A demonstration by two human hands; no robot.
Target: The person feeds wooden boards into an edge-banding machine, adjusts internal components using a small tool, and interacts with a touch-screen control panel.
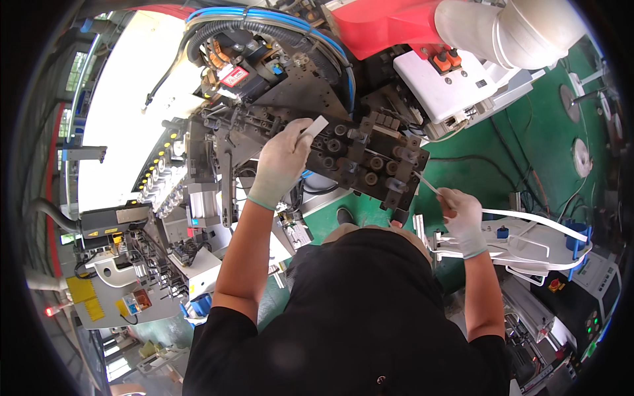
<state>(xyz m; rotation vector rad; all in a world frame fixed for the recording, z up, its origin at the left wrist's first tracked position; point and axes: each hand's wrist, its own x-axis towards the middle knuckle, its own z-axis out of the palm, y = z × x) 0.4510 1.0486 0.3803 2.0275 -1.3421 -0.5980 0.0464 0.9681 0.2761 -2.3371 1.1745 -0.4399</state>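
My left hand (284,162), in a pale glove, is closed on a short flat light-grey strip (316,127). It is over the left part of a dark metal roller feeder (356,153) with several round rollers. My right hand (463,221), also gloved, pinches a thin white strip (427,183) just beyond the feeder's right end. The strip's far tip reaches that end; whether it has entered is too small to tell. A white band (528,214) curves away on the other side of my right hand. I cannot tell whether it is the same strip.
Blue hoses (297,25) and black cables arch behind the feeder. A red and white duct (389,26) hangs above a white machine box (439,82). At right stands a white tray stand (508,244) near a control panel (598,290). Machinery (165,178) lines the left.
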